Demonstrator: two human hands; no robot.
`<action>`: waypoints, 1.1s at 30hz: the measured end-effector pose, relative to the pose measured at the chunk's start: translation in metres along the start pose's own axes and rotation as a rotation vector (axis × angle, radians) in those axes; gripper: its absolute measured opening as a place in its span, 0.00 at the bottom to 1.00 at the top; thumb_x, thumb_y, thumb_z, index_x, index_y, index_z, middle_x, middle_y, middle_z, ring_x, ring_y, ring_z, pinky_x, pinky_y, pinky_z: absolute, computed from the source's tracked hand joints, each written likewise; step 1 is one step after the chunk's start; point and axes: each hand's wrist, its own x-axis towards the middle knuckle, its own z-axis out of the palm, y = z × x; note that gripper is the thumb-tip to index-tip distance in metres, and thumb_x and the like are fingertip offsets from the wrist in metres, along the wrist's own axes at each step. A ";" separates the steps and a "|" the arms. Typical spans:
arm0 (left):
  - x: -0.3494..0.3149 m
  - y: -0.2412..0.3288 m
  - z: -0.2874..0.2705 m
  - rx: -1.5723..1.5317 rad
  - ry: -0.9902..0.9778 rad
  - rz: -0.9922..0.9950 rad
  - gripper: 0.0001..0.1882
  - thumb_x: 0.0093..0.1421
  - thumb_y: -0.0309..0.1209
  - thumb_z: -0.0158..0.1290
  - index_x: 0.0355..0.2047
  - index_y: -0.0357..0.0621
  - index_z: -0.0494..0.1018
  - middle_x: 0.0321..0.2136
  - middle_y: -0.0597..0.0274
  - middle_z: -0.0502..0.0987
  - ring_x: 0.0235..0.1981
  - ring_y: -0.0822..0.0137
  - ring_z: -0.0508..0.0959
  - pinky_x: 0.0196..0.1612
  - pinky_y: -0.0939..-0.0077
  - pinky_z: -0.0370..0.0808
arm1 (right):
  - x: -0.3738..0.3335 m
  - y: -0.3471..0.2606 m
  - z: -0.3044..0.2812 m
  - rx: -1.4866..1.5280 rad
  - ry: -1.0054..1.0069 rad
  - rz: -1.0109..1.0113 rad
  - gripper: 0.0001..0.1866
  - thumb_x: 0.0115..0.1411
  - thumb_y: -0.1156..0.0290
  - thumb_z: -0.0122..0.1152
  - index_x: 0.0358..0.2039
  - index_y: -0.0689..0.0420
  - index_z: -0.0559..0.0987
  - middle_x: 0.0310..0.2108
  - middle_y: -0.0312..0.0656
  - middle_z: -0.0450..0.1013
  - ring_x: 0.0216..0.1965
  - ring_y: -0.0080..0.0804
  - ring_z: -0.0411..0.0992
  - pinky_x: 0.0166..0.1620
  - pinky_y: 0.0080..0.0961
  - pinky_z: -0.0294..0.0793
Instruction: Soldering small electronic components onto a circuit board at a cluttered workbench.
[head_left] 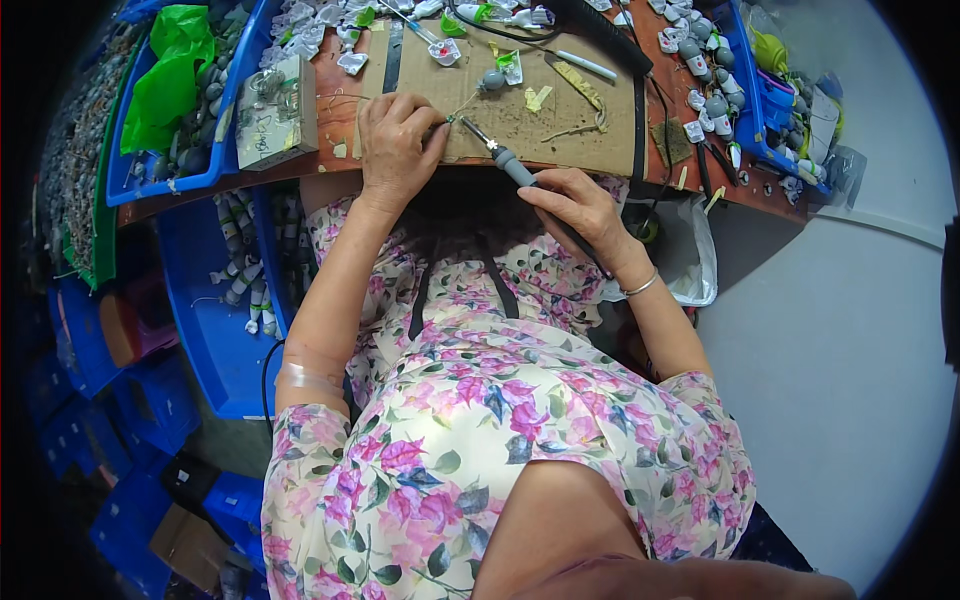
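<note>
Reddish tabletop [331, 90] runs across the far side of our lap, with a sheet of cardboard [600, 145] laid over its middle and reaching its near edge. Blue trays flank it: one tray [172, 187] at the left end, another tray [780, 158] at the right end, both holding many grey and white pieces. Along the far edge we see a heap of white parts [300, 25], and a pale box [280, 135] sits just left of the cardboard.

Our left hand [402, 140] rests near the cardboard's near edge, its fingers gathered, thumb and forefinger apparently pinching a thin wire [466, 101]. That wire leads toward the far edge to a grey bulb [491, 79], which lies on the cardboard beside a white and green part [509, 67]. Our right hand [585, 208] is closed round the handle of a soldering iron [516, 168], its tip pointing at the wire's end, close by; we cannot tell whether they touch.

As we judge it, the work on this one piece is partway: wire and iron are brought together, but the joint is too small for us to call finished. Judging by the loose parts, much seems left, though we cannot tell which tray pieces are done.
</note>
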 end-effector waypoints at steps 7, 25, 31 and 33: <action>-0.002 -0.001 0.000 -0.006 0.005 0.001 0.05 0.52 0.30 0.63 0.28 0.49 0.78 0.34 0.68 0.76 0.44 0.60 0.73 0.54 0.60 0.62 | 0.002 0.001 0.004 0.005 -0.020 -0.008 0.25 0.48 0.86 0.69 0.48 0.53 0.81 0.42 0.45 0.75 0.40 0.40 0.77 0.41 0.30 0.78; -0.006 -0.002 -0.004 -0.018 0.011 0.004 0.06 0.52 0.31 0.64 0.30 0.49 0.78 0.35 0.68 0.76 0.44 0.59 0.72 0.51 0.62 0.64 | 0.009 0.002 0.005 -0.012 0.032 -0.005 0.25 0.48 0.87 0.67 0.49 0.55 0.81 0.44 0.45 0.74 0.40 0.39 0.77 0.41 0.29 0.79; 0.001 -0.004 -0.003 0.023 0.005 -0.049 0.07 0.51 0.33 0.65 0.27 0.49 0.77 0.34 0.67 0.75 0.42 0.59 0.72 0.49 0.62 0.66 | 0.006 0.000 0.003 -0.014 0.192 -0.028 0.26 0.50 0.87 0.67 0.51 0.55 0.80 0.47 0.47 0.73 0.40 0.38 0.76 0.41 0.28 0.79; 0.008 -0.003 -0.001 0.060 -0.029 -0.046 0.08 0.51 0.33 0.65 0.28 0.49 0.77 0.34 0.66 0.75 0.42 0.58 0.72 0.49 0.61 0.66 | 0.005 0.001 0.004 0.004 0.264 -0.004 0.27 0.52 0.86 0.66 0.54 0.55 0.77 0.48 0.48 0.72 0.41 0.39 0.76 0.42 0.28 0.78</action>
